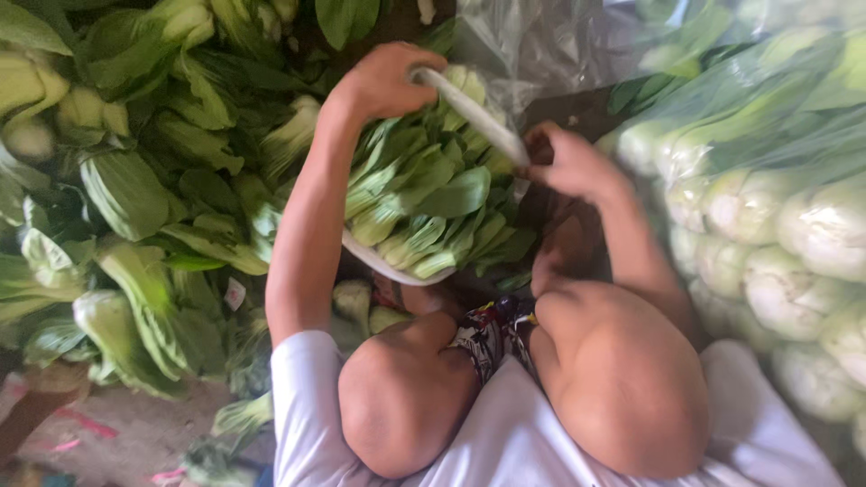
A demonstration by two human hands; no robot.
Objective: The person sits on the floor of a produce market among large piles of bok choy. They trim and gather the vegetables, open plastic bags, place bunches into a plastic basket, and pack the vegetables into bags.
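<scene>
While hands (388, 81) grip basket (469, 113), greens (135, 189) crowd around.

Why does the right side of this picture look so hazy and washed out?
Head view: clear plastic bags over the pale cabbages catch the light and glare, veiling them; the leafy greens between the left hand and right hand look fairly sharp; the lower corners are dim and soft.
</scene>
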